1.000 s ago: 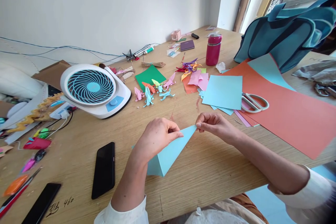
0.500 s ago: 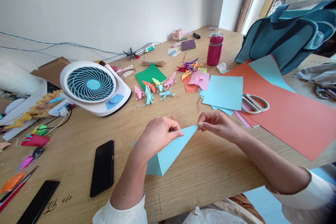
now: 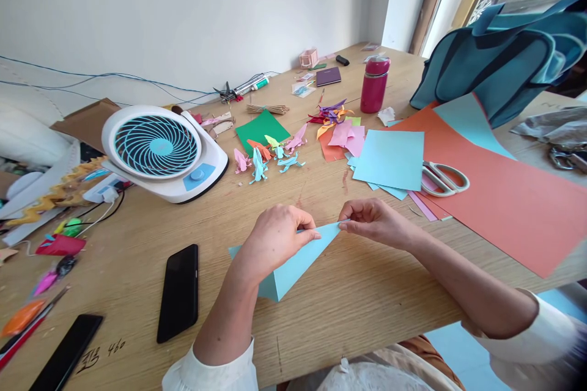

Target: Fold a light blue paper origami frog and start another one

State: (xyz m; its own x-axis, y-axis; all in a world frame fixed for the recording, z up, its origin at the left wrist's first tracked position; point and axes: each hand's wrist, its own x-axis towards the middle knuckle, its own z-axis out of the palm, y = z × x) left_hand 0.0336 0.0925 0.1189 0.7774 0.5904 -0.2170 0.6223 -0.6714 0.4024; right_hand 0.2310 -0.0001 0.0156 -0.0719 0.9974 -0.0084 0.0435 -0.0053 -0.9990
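A light blue sheet of paper (image 3: 298, 263), folded into a pointed shape, is held between both hands just above the wooden table. My left hand (image 3: 279, 238) pinches its upper edge between thumb and fingers, and the back of that hand and the wrist hide part of the sheet. At the right-hand tip, my right hand (image 3: 371, 220) grips the paper with thumb and fingertips. Beyond the hands lie small folded paper figures (image 3: 259, 165) in pink, blue, orange and green, beside a green square (image 3: 257, 131).
A white fan (image 3: 183, 159) stands at the left, with a black phone (image 3: 178, 293) nearer. Right of centre are blue squares (image 3: 389, 159), scissors (image 3: 444, 179) and large orange paper (image 3: 513, 201). A red bottle (image 3: 375, 85) and a teal bag (image 3: 486, 61) stand behind.
My right hand has shifted slightly left along the paper's edge near the tip. The sheet's lower corner has risen a little. My left hand has barely moved.
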